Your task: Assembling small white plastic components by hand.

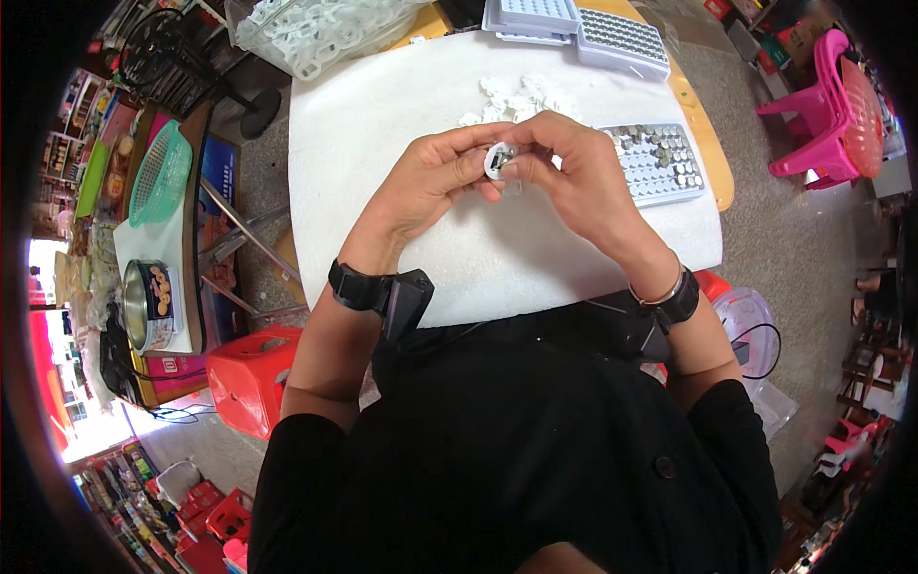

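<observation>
Above the white-covered table (382, 105), a small round white plastic part (494, 159) with dark and metallic bits inside is pinched between both hands. My left hand (442, 176) is closed on its left side, thumb on the rim. From the right, my right hand (570, 172) grips it with thumb and fingers; its fingertips partly hide the part. Just beyond the hands lies a loose pile of small white pieces (526, 98). Right of my right hand sits a light tray (643, 184) with rows of pockets, some holding small round silvery pieces (660, 145).
A clear bin of white plastic rings (320, 33) stands at the far left, and stacked pocket trays (622, 43) at the far right. Red stools (251, 378) and pink chairs (827, 120) stand around. A side table at left bears a green basket (161, 174) and a round tin (145, 304).
</observation>
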{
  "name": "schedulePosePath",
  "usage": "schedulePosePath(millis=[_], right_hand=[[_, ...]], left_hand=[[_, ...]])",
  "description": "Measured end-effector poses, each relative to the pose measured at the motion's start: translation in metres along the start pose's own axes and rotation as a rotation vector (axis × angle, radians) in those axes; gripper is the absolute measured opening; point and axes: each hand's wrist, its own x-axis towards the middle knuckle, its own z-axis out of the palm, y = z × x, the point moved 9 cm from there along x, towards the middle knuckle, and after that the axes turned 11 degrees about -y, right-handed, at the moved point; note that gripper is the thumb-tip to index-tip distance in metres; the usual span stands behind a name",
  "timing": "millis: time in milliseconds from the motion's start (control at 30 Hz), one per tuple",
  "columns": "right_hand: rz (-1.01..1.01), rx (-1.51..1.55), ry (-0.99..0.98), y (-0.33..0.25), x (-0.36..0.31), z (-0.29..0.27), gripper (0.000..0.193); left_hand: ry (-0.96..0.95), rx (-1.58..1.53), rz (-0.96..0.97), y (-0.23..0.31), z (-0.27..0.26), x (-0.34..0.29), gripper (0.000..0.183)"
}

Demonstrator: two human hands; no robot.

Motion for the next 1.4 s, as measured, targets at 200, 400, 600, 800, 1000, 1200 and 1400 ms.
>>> schedulePosePath(millis=[200, 400, 600, 800, 1000, 1200, 1400], right_hand=[[0.033, -0.005, -0.018, 0.003, -0.001, 0.002, 0.019], [0.062, -0.001, -0.047, 0.004, -0.003, 0.004, 0.018], [0.081, 0.036, -0.075, 0.008, -0.001, 0.005, 0.019], [0.178, 0.244, -0.094, 0.017, -0.002, 0.010, 0.015], [0.080, 0.106, -0.050, 0.012, 0.001, 0.007, 0.015], [0.148, 0.241, -0.012, 0.028, 0.001, 0.013, 0.017], [0.090, 0.355, 0.127, 0.024, 0.003, -0.003, 0.019]], left_hand=[[-0.026, 0.014, -0.002, 0.001, 0.000, 0.001, 0.041], [-0.040, 0.075, -0.017, 0.000, 0.003, 0.001, 0.045], [-0.049, 0.051, -0.037, -0.003, 0.000, -0.001, 0.044], [-0.082, -0.018, -0.018, 0.002, 0.004, -0.002, 0.047], [-0.112, -0.039, -0.031, -0.002, -0.003, -0.002, 0.046], [-0.061, -0.109, -0.011, -0.003, -0.007, -0.001, 0.042], [0.031, -0.206, 0.054, -0.003, -0.017, 0.002, 0.034]])
